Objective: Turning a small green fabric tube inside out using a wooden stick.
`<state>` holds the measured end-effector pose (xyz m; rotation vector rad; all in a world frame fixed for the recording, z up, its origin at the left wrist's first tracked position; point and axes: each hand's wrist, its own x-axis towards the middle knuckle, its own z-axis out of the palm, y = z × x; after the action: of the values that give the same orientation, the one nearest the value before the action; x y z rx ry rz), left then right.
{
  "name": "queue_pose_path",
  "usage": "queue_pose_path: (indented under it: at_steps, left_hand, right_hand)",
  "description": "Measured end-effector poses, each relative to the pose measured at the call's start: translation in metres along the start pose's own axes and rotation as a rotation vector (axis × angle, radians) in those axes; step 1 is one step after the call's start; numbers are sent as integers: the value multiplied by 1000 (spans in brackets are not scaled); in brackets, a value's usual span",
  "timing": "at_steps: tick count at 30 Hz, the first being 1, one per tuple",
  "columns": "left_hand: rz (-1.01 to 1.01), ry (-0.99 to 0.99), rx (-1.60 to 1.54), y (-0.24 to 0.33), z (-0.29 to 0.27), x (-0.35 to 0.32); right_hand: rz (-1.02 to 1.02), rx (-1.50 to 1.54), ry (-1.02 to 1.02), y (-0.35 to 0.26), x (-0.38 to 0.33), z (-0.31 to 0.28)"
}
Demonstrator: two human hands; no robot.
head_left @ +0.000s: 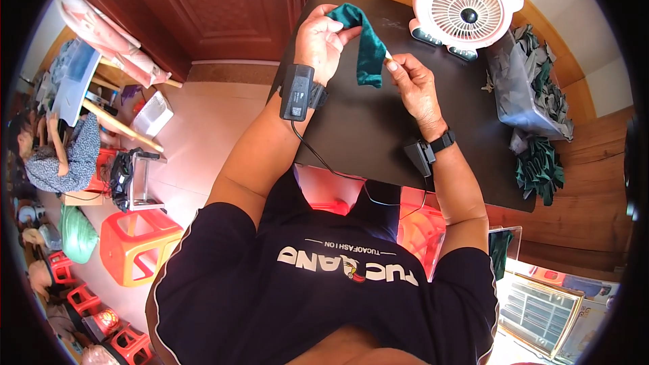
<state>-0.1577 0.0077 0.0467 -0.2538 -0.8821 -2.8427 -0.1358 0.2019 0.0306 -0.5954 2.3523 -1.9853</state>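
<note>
A strip of dark green velvet fabric (370, 55) hangs over the table, arched at the top with its squared end down. My left hand (320, 42) grips its upper end between thumb and fingers. Close to the strip's right edge, my right hand (414, 82) is closed in a pinch on a thin pale piece (388, 57). That piece touches or overlaps the velvet; its kind is too small to make out. Both wrists carry dark strapped devices, and a cable runs from the left one.
On the dark table (345, 128) stands a pink-and-white fan (468, 10) at the far right. A clear bin (517, 94) holds grey and green fabric pieces, with a green bundle (539, 167) below. Orange stool (138, 249) and a seated person (64, 162) are at left.
</note>
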Motion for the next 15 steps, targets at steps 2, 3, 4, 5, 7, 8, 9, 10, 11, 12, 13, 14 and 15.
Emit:
queue_pose_path:
  at_steps: [2, 3, 4, 5, 7, 8, 9, 10, 11, 12, 13, 14, 15]
  left_hand:
    - [6, 3, -8, 2, 0, 0]
    - [-18, -22, 33, 5, -3, 1]
    - [-46, -47, 74, 8, -4, 1]
    - [-50, -47, 75, 11, -4, 1]
    - [36, -88, 106, 17, 0, 2]
    - [21, -104, 103, 19, 2, 1]
    - [18, -106, 102, 17, -1, 2]
    - [-36, -155, 45, 16, -8, 3]
    - [-93, -205, -13, 12, -16, 6]
    - [-123, -273, -121, 8, -26, 10]
    - [-125, -275, -122, 6, -25, 10]
    - [-168, -289, -174, 4, -25, 9]
    - [-211, -303, -225, 2, -24, 9]
  right_hand:
    - [-9, -9, 24, 0, 2, -4]
    - [-17, -18, 48, 0, 2, -5]
    - [-16, -42, 44, -2, 2, -6]
    - [-13, -41, 47, -2, 2, -6]
    - [-7, -26, 27, -2, 3, -5]
    - [-6, -27, 30, -3, 2, -5]
    - [-16, -32, 8, -4, 1, -5]
    - [-31, -33, -19, -5, 1, -4]
    - [-33, -32, -20, -5, 0, -4]
    - [-10, -18, -62, -5, 0, -6]
    - [17, -7, -100, -4, -1, -7]
    - [17, -8, -97, -2, -1, -7]
    - [-3, -10, -101, 1, -1, -7]
